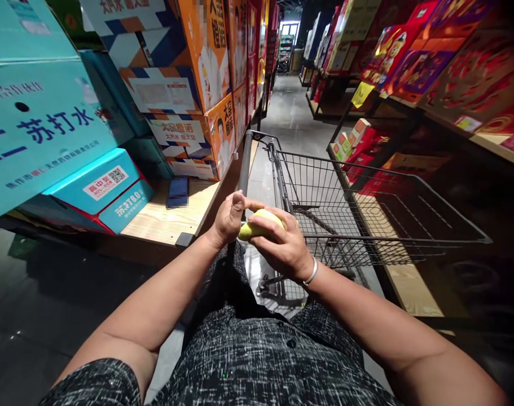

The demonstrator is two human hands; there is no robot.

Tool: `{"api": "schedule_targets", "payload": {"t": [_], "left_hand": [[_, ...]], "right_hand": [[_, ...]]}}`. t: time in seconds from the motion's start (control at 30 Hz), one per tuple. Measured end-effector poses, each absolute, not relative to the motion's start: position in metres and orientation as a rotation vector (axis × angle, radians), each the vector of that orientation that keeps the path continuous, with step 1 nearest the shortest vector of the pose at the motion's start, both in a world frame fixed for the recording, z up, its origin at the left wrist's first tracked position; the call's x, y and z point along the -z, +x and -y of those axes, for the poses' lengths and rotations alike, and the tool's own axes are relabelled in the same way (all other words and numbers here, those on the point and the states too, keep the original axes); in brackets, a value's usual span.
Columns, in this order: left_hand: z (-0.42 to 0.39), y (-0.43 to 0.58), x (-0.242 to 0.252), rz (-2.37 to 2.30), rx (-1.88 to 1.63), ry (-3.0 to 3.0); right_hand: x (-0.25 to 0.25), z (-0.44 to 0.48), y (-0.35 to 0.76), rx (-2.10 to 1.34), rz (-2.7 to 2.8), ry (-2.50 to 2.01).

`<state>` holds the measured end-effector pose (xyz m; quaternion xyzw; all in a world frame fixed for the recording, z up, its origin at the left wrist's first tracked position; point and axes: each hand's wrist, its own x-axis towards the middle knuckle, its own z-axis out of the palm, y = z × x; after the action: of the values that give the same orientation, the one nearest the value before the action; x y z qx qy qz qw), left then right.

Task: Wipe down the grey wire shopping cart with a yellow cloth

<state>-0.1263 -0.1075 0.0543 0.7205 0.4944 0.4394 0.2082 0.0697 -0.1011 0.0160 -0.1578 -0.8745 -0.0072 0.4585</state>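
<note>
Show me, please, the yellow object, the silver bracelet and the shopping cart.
Yellow object point(249, 230), head view: its uncovered left end.
Silver bracelet point(312, 272), head view: its outer band.
Shopping cart point(367, 238), head view: its basket's top rim.

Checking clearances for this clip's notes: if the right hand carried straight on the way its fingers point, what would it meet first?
Most likely the left hand, just beyond the yellow-green item that the right hand holds; depth between the hands is hard to judge.
</note>
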Motion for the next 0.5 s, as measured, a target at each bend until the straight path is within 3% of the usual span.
{"api": "schedule_targets", "payload": {"t": [0.23, 0.5], "left_hand": [[0.093, -0.124, -0.056, -1.415, -1.207, 2.005], [0.057, -0.122, -0.056, -1.372, -1.179, 1.934]], "right_hand": [[-0.020, 0.080, 0.072, -0.186, 2.036, -0.590], [-0.012, 0.077, 0.054, 0.232, 2.078, -0.353]]}}
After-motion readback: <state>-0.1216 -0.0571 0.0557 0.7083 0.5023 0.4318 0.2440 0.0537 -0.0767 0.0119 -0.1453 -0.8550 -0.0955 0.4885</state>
